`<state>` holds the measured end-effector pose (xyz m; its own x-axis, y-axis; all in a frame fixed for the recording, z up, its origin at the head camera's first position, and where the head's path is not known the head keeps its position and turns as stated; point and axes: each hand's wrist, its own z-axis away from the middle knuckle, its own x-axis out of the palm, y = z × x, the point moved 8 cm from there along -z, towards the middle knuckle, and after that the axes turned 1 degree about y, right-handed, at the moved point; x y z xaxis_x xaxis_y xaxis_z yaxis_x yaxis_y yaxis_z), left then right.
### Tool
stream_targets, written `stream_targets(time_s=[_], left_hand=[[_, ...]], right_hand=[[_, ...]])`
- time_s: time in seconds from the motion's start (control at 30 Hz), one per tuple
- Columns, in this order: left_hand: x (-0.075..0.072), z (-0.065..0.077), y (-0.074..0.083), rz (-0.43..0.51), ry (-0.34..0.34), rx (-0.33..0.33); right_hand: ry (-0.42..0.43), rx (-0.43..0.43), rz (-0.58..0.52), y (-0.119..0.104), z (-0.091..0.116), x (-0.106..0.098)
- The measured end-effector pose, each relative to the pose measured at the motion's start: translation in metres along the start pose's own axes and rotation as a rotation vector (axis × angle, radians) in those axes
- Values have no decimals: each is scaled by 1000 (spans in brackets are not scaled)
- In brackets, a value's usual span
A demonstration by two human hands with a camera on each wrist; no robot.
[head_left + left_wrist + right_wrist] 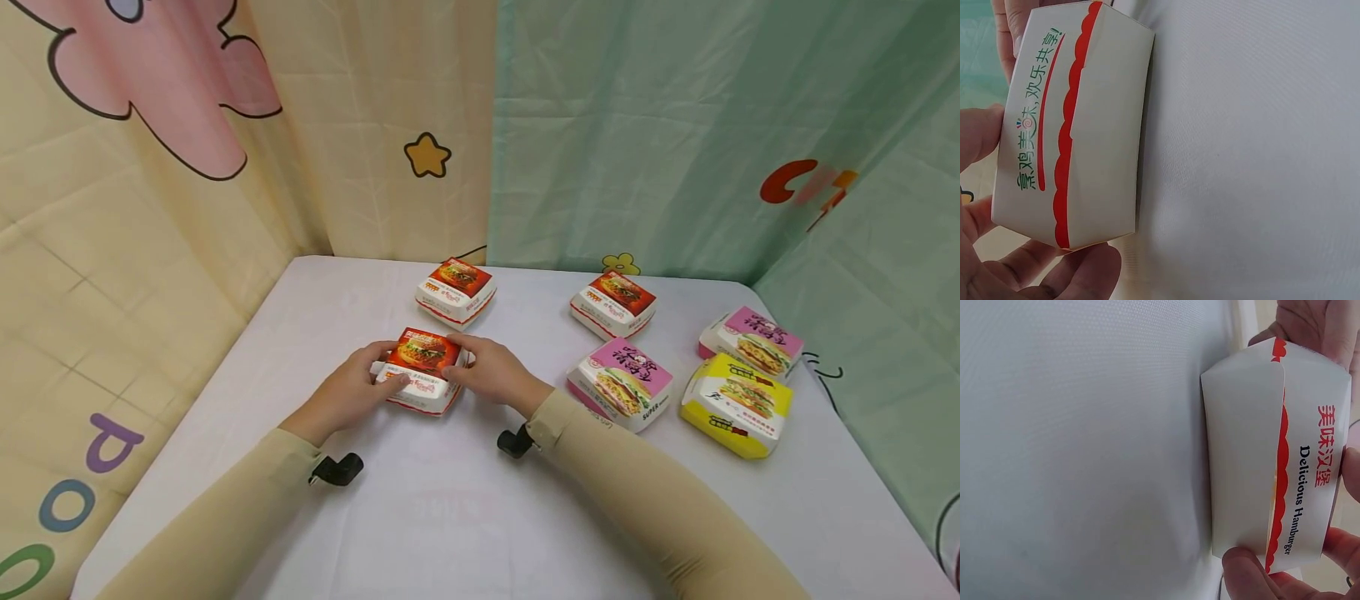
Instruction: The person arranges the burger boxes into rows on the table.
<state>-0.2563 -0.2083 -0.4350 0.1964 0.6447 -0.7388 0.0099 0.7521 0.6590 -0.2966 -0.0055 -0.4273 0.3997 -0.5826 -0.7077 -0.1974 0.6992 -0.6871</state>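
Note:
A red-and-white hamburger box (422,379) with a burger picture on its lid is between my two hands, near the middle of the table. The left hand (351,392) grips its left side, thumb on the front edge of the lid and fingers round the side. On the opposite side, the right hand (491,372) holds it with the thumb over the lid's edge. The left wrist view shows a white side of the hamburger box (1100,125) with a red scalloped band. Lettering reading "Delicious Hamburger" marks the hamburger box (1300,462) in the right wrist view. The lid appears closed.
Behind stands another red-and-white box (456,292); a third red-and-white box (613,305) is farther right. To the right lie a pink box (621,383), a second pink box (752,342) and a yellow box (737,404). Curtains (637,142) border the white table (442,525).

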Motion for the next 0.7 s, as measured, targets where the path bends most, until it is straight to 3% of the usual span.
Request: stream_targets(time_s=[0.33,0.7], left_hand=[[4,-4,-1,-5,4,-2],[6,-6,3,-24,21,-7]], right_hand=[[-10,21,-18,3,0,0],[-54,-37,-13,0,2,4]])
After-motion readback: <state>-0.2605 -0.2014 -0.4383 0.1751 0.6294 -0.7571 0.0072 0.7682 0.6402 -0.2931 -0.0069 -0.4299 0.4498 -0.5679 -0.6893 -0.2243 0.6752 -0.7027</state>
